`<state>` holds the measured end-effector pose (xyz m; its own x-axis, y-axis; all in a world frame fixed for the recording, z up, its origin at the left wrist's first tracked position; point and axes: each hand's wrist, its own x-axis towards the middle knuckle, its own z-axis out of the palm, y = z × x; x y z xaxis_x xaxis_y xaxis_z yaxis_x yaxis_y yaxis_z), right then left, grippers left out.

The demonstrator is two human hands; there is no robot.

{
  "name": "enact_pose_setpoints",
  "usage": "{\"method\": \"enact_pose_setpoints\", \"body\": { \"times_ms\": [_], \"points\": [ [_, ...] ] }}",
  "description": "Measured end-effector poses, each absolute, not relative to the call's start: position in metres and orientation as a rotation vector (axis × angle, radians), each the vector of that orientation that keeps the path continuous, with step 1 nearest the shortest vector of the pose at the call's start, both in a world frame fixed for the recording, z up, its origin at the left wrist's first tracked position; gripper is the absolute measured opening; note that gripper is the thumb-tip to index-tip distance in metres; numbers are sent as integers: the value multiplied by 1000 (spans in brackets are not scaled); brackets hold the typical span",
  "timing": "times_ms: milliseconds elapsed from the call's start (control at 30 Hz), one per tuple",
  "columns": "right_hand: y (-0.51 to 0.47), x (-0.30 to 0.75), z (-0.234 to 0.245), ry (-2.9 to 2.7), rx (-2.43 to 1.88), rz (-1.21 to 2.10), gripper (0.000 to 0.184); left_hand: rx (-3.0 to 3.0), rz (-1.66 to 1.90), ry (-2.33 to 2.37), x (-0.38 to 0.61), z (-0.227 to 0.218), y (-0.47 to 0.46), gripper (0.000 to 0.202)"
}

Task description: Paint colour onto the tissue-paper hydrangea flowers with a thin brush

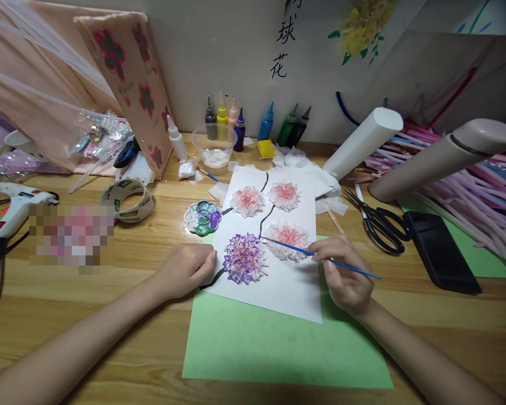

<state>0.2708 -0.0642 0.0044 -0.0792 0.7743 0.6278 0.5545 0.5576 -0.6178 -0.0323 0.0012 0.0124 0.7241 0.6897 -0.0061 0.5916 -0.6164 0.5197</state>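
My right hand (343,275) grips a thin blue paintbrush (341,263), its tip touching or just above the white paper (290,292) near a black painted line. Three fluffy pink-and-white paper flowers (284,196) are on this sheet, along with a purple-edged one (244,259) at lower left. Curled into a fist, my left hand (189,270) rests by the sheet's left edge; nothing shows in it. Just beyond that hand sits a flower-shaped paint palette (202,218) with green and purple paint. A green sheet (278,354) lies under the white paper.
Several paint bottles (265,122) and a clear plastic bowl (214,157) stand at the back. On the right are black-handled scissors (383,225), a phone (441,250) and a grey flask (442,160). A tape roll (129,201) and a glue gun (14,208) lie left.
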Motion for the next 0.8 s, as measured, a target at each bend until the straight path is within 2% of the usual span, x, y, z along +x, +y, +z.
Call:
{"method": "enact_pose_setpoints", "body": {
  "times_ms": [500,800],
  "points": [
    [-62,264,18,-1787,-1086,183,16,2403,227,984,-33,12,0,43],
    [-9,198,54,-2041,-1036,384,15,2407,237,1014,-33,8,0,40]
  ]
}}
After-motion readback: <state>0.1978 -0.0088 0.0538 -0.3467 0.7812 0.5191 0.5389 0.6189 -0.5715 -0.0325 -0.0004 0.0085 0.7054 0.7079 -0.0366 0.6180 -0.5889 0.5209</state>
